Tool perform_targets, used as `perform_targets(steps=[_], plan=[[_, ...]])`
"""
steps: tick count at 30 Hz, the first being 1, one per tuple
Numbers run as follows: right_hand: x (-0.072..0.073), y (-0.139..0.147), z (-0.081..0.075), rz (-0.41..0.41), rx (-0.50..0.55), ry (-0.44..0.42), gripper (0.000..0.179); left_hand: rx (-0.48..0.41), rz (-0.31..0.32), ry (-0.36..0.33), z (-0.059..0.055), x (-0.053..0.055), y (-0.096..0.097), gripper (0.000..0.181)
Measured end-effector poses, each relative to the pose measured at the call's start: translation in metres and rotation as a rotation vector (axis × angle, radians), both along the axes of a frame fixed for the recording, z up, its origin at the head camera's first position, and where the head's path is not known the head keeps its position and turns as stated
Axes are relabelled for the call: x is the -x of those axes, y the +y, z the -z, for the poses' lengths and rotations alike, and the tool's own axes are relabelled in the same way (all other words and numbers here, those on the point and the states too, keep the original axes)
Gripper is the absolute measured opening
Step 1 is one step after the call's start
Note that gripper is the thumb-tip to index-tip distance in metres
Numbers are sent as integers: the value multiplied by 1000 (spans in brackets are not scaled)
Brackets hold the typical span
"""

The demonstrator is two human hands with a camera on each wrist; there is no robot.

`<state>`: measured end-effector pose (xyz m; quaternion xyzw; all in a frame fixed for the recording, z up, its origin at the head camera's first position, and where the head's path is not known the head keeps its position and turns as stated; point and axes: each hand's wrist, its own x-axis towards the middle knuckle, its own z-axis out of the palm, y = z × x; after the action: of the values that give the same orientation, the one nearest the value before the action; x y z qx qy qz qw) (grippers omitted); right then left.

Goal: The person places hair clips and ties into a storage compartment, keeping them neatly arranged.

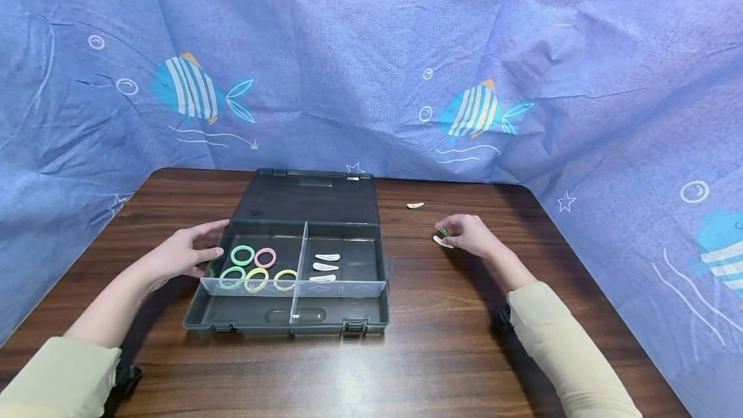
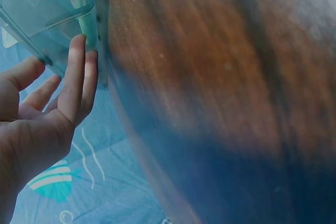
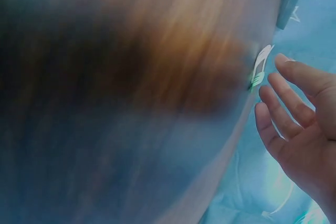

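Note:
A dark translucent organizer box [image 1: 200,315] lies with its lid [image 1: 313,195] folded back. Several green, pink and yellow ring-shaped hair ties [image 1: 265,257] sit in its left compartment, and white snap hair clips [image 1: 326,267] in the right one. My left hand [image 1: 180,251] rests against the box's left side, fingers loosely extended. To the right of the box, my right hand [image 1: 471,235] reaches down to a white hair clip [image 1: 442,242] and a small green piece [image 3: 257,80]. In the right wrist view, the thumb and fingers are spread just beside them.
Another white hair clip [image 1: 415,206] lies farther back on the brown wooden table [image 1: 429,366]. A blue fish-patterned cloth [image 1: 360,82] hangs behind the table and along its sides. Clear dividers [image 1: 342,288] split the box into compartments.

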<state>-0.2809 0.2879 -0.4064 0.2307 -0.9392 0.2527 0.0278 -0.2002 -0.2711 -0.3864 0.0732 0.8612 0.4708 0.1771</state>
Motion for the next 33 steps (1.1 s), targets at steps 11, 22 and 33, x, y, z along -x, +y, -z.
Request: perform_targets(steps=[11,22,33], plan=[[8,2,4,6,-22,-43,23,-7,6,3,0,0,0,69],[10,1,7,-26,-57,-13,14,-21,13,-8,0,1,0,70],[9,-5,2,-20,-86,-78,8,-11,11,2,1,1,-2,69]])
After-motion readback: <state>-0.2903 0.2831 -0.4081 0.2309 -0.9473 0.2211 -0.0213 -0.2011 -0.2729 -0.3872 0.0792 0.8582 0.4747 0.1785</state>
